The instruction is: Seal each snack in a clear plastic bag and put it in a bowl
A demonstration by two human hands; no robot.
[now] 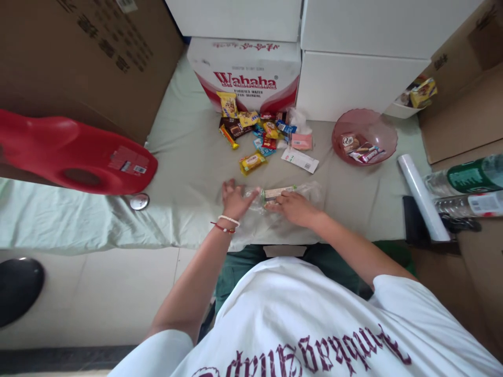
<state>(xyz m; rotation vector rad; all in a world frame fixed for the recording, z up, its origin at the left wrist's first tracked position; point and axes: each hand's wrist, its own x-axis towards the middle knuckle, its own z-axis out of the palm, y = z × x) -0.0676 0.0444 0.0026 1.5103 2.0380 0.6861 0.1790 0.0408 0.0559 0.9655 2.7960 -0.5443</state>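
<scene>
A small pale snack packet with green edges lies on crinkled clear plastic wrap near the front edge of the cloth-covered table. My right hand comes in from the right, its fingers curled over the packet and closed on it. At the packet's left end is my left hand, with fingers spread on the cloth and the thumb stretched out to the plastic. Two bracelets circle the left wrist. Just beyond the hands are a yellow snack packet and a white printed packet.
Behind lies a pile of wrapped snacks against the Wahaba carton. A pink bowl with snacks stands right, near a white roll and plastic bottles. On the left are a red plastic item and a round tin.
</scene>
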